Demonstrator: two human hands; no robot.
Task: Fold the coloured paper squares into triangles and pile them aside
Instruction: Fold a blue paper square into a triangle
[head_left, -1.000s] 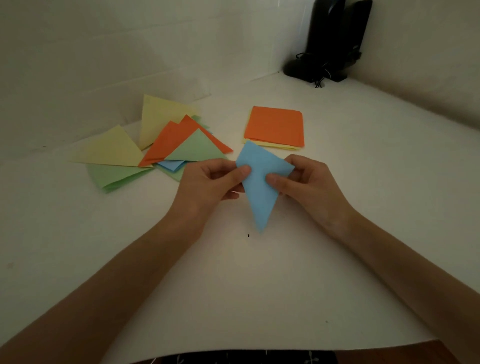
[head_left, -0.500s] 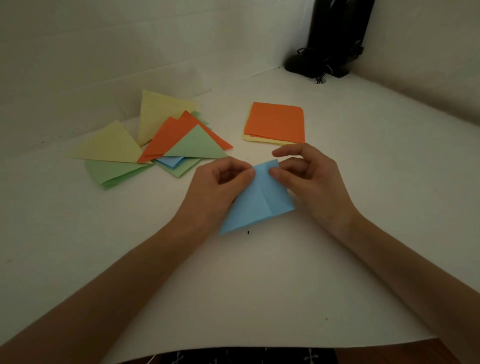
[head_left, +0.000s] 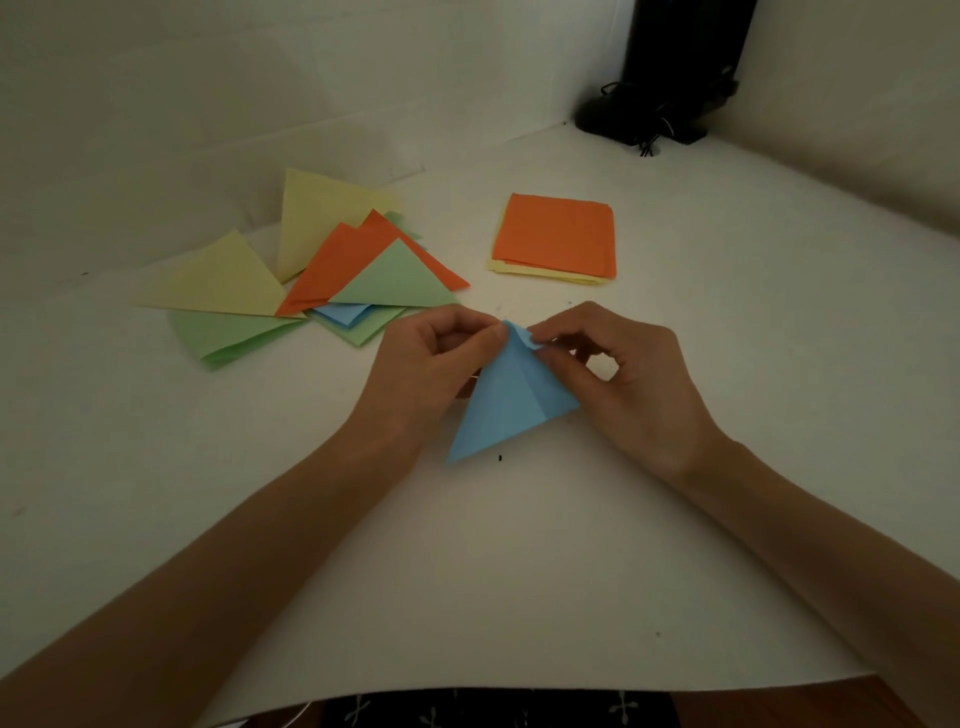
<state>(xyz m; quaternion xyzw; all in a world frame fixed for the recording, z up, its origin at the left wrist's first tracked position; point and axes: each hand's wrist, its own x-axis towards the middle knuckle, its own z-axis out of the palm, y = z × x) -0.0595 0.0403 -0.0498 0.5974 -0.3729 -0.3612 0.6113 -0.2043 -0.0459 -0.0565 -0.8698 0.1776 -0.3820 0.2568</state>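
Centre of the tabletop (head_left: 519, 571): my left hand (head_left: 431, 369) and right hand (head_left: 618, 379) pinch the blue paper (head_left: 506, 410) at its far corner; the fold is apparently unfinished. Next: align corners, crease.

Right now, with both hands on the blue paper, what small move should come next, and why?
Probably line up the top corners and press them flat. The left hand and right hand pinch the blue paper at its tip, where one small corner curls loose.
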